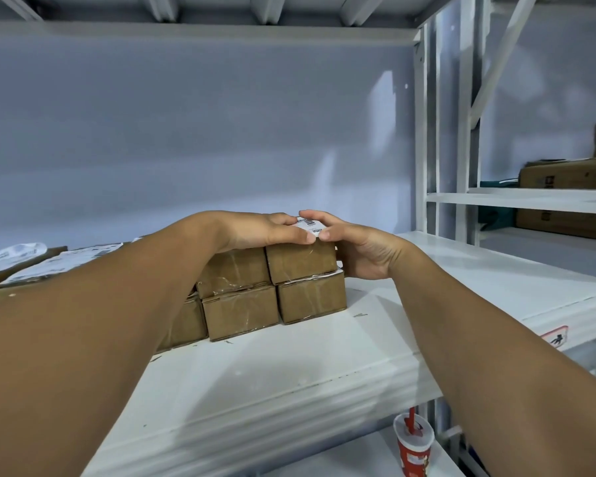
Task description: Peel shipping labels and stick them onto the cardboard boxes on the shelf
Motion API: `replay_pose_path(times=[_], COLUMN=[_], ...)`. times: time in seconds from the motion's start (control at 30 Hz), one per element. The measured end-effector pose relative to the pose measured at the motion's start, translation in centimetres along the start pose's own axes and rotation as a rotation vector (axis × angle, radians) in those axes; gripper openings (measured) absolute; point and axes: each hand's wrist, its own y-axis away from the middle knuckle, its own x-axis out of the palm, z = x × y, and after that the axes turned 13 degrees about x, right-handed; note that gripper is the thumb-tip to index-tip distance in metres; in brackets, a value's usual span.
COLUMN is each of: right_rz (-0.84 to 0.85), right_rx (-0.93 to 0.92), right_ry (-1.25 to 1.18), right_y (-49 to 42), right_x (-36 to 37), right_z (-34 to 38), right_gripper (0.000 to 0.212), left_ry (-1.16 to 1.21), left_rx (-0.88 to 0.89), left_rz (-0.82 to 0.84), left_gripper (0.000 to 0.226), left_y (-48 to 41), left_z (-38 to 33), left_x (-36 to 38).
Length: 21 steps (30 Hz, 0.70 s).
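Note:
Several small cardboard boxes are stacked two high on the white shelf (289,366). A white shipping label (309,226) lies on the top of the upper right box (301,261). My left hand (262,230) lies flat over the box tops, its fingers pressing on the label's left part. My right hand (351,246) curls round the right end of that box, with fingers on the label's far edge and the thumb at its near corner. Further left, more boxes with white labels (66,261) on top are partly hidden by my left arm.
A red cup with a lid and straw (413,449) stands on the lower shelf at bottom right. White shelf uprights (427,132) rise at the right, with larger cardboard boxes (568,175) on the neighbouring rack. A grey wall closes the back.

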Motion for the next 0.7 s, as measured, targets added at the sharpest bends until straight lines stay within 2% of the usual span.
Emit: replay_pose_path(times=[0.03, 0.17, 0.3, 0.43, 0.47, 0.53, 0.63, 0.7], right_rz=[0.007, -0.005, -0.079, -0.080, -0.085, -0.107, -0.208, -0.287], right_rx=[0.000, -0.010, -0.025, 0.043, 0.060, 0.098, 0.157, 0.171], right_ry=[0.002, 0.064, 0.128, 0.130, 0.119, 0.098, 0.128, 0.130], right_y=[0.0, 0.0, 0.3, 0.8, 0.9, 1.2, 2.0, 2.7], right_x=[0.0, 0.0, 0.0, -0.1, 0.0, 0.2, 0.6, 1.2], right_z=[0.0, 0.0, 0.1, 0.0, 0.0, 0.4, 1.3, 1.8], right_gripper=[0.075, 0.059, 0.047, 0.047, 0.045, 0.048, 0.061, 0.061], left_ry=[-0.012, -0.049, -0.073, -0.097, -0.117, -0.208, -0.509, -0.682], left_rx=[0.006, 0.050, 0.085, 0.096, 0.104, 0.118, 0.103, 0.103], left_rz=[-0.002, 0.009, 0.040, 0.056, 0.045, -0.024, -0.170, -0.178], left_gripper=[0.065, 0.046, 0.055, 0.075, 0.074, 0.065, 0.066, 0.069], left_y=[0.0, 0.0, -0.2, -0.3, -0.3, 0.0, 0.9, 1.4], left_z=[0.0, 0.0, 0.1, 0.3, 0.4, 0.3, -0.8, -1.6], left_x=[0.0, -0.2, -0.3, -0.2, -0.1, 0.1, 0.4, 0.4])
